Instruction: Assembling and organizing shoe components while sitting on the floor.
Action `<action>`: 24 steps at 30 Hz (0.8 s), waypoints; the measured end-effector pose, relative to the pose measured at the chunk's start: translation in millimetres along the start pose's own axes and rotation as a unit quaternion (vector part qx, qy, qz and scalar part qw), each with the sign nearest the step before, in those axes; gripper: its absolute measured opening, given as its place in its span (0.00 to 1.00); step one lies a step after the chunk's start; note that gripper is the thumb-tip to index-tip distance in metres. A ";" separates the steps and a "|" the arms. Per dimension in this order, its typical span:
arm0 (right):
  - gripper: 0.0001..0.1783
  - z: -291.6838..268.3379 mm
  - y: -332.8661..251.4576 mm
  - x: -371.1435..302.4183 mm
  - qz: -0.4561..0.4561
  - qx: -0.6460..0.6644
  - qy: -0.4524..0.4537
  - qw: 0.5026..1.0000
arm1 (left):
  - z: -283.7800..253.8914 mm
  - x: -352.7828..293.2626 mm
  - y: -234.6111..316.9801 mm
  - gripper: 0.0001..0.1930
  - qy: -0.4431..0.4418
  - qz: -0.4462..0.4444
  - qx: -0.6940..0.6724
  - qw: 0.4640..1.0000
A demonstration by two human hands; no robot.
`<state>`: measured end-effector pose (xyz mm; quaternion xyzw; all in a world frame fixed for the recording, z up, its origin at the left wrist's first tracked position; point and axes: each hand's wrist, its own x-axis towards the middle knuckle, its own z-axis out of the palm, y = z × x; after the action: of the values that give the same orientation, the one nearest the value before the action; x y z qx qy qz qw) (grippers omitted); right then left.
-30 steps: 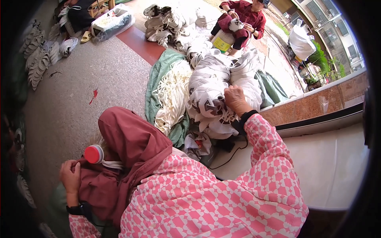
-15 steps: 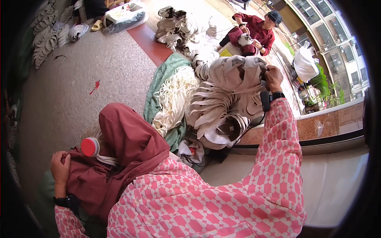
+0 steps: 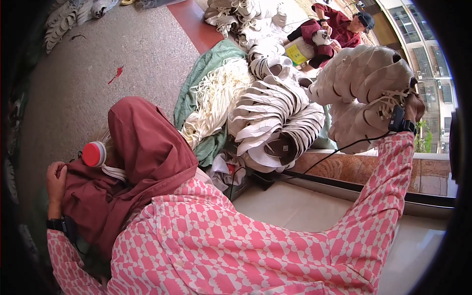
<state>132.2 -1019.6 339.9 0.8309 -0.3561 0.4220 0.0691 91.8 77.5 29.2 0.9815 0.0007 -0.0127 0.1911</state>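
My right hand [image 3: 414, 107] is raised at the far right, its fingers closed on a bundle of white shoe uppers [image 3: 361, 78] nested one against another. The bundle hangs in the air, with laces beside my wrist. Left of it, more stacked white shoe uppers [image 3: 265, 105] lie in curved rows. Over at the left, my left hand [image 3: 56, 179] rests against the maroon cloth [image 3: 152, 142] over my legs. Its fingers are curled, and nothing shows in them. Beside it on my lap is a jar with a red lid [image 3: 92, 154], next to a few white laces [image 3: 114, 172].
A heap of cream laces [image 3: 216, 98] lies on a green sack [image 3: 189, 91]. Farther back are more shoe uppers [image 3: 246, 17]. A person in maroon [image 3: 339, 29] sits at the back right, handling a shoe upper. A black cable [image 3: 339, 150] runs from my right wrist.
My right hand has carried the bundle of shoe uppers off the pile, to the right. The stacked uppers beneath are now uncovered. My left hand stays on the cloth, and the whole view has shifted.
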 end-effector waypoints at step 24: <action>0.11 -35.9 71.3 -4.5 0.077 -0.055 0.101 0.990 | 6.3 24.9 -53.1 0.07 -0.042 -0.006 -0.030 0.999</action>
<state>60.7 -1054.8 346.1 0.7494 -0.4327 0.4872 0.1176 116.3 124.3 2.9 0.9740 -0.0013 -0.0547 0.2198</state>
